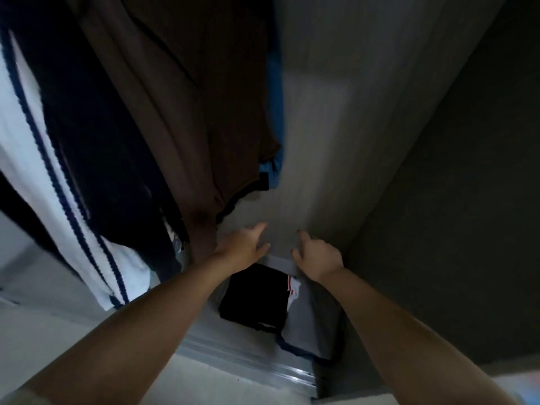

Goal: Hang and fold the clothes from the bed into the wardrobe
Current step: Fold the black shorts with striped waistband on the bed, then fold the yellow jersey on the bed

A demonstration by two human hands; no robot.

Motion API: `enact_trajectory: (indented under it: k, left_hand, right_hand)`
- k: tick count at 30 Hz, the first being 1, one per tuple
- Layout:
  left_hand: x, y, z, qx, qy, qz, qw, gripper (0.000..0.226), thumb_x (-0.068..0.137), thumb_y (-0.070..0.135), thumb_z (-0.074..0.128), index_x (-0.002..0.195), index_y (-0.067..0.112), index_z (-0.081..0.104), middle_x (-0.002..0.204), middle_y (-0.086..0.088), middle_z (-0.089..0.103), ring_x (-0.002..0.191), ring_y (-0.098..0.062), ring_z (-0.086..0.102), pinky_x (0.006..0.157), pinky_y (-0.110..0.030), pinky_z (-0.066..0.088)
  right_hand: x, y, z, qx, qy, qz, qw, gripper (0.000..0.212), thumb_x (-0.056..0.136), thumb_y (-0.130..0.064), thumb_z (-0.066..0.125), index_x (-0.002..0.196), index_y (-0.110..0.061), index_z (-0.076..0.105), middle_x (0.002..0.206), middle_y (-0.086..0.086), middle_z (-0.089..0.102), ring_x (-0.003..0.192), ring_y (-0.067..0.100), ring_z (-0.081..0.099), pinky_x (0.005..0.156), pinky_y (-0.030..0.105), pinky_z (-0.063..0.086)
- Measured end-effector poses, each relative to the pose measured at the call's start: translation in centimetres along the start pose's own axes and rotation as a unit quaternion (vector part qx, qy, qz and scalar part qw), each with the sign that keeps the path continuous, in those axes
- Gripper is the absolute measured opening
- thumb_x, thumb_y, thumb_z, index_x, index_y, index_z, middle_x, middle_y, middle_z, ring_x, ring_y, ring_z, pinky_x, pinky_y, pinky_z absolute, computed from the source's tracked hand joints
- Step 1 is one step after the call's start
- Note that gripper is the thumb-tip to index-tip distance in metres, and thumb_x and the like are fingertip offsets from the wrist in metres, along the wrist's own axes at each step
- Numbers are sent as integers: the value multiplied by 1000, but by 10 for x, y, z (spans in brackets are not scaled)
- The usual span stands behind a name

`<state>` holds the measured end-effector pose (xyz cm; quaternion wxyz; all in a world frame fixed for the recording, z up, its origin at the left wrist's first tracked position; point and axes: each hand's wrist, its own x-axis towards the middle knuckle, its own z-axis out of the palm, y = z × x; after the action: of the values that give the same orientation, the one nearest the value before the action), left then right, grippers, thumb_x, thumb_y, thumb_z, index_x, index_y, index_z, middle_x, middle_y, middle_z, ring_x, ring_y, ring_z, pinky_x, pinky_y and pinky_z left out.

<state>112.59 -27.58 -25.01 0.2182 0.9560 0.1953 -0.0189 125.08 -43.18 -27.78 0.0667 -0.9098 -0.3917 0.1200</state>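
Inside the wardrobe (321, 127), low down, both hands reach toward the pale back panel above a small pile of folded clothes. The left hand (244, 244) hovers with its fingers (258, 228) loosely spread and holding nothing; the right hand (318, 257) is likewise empty, its fingers (304, 236) relaxed and slightly curled, thumb apart. Below and between them lies a black folded garment (252, 299) with a red-and-white trim at its right edge, and just beside it, touching or overlapping it, a grey folded garment (314, 323). Both rest on the wardrobe floor behind the metal sliding track (248, 358). To the left hang a brown garment (187, 97), a dark navy one (96, 135), a white one with navy stripes (38, 182) and a sliver of blue cloth (276, 106).

The step seems to be settling folded pieces in the bottom compartment. To do it well, I would press flat palms on the stack, square its edges against the back panel, keep it behind the track so the door can slide, and avoid dragging the hems of the hanging clothes. The dim, blurred view hides finer detail.
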Motion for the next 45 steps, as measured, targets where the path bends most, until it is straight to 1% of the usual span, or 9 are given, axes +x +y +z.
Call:
enact_trajectory:
  k: [9,18,23,27,31,34,37,39,45]
  left_hand:
    - [-42,25,-43,63,28,105,992,59,95,42,49,148,28,27,111,1,64,93,-23,63,73,-34,52]
    - [-86,51,-11,74,-51,279,956,53,93,42,51,142,33,36,100,10,60,87,-14,59,73,-30,47]
    - [-131,147,36,109,-122,416,894,52,93,47,47,142,34,33,105,11,57,87,-14,57,69,-28,42]
    - [-173,228,76,118,-130,499,849,53,92,46,50,140,30,37,116,1,62,106,-27,60,80,-33,45]
    - [-212,319,119,110,-157,545,816,55,92,43,51,142,27,37,123,-1,61,116,-25,57,88,-35,45]
    - [-251,390,159,108,-180,571,794,55,92,45,51,142,28,36,116,1,65,111,-23,59,88,-36,48]
    - [-299,450,199,97,-203,596,771,54,93,45,50,142,28,36,106,3,67,102,-21,62,82,-35,50]
    - [-329,483,222,86,-228,606,757,53,93,44,49,142,28,37,101,5,68,94,-18,63,73,-33,47]
    - [-376,567,268,106,-274,624,724,54,96,45,46,145,28,32,92,2,67,80,-18,62,71,-42,55]
  right_hand:
    - [-90,-7,-41,10,88,81,993,53,98,-47,36,145,-24,28,131,12,55,111,32,58,83,37,47]
    - [-225,-31,-6,35,113,236,965,56,98,-49,32,148,-28,22,130,8,56,108,31,60,77,36,46]
    - [-349,13,-13,33,137,375,916,51,97,-46,37,144,-26,30,130,8,57,111,32,59,83,39,47]
    - [-442,41,-5,45,141,461,875,48,97,-46,37,140,-24,34,127,11,59,109,34,60,82,39,46]
    - [-534,76,5,53,124,517,845,51,98,-44,38,144,-26,27,121,9,62,105,33,61,79,41,49]
    - [-614,108,11,72,117,557,819,53,99,-43,33,148,-25,22,124,7,59,99,30,62,70,38,49]
    - [-692,141,16,75,86,591,798,54,102,-40,32,151,-22,18,106,4,60,70,20,58,50,30,39]
    - [-736,158,20,81,69,612,784,53,103,-36,33,151,-20,18,98,3,62,63,19,54,46,29,38]
    - [-824,207,26,79,78,648,753,42,102,-37,32,138,-17,40,123,6,58,97,25,62,60,31,47]
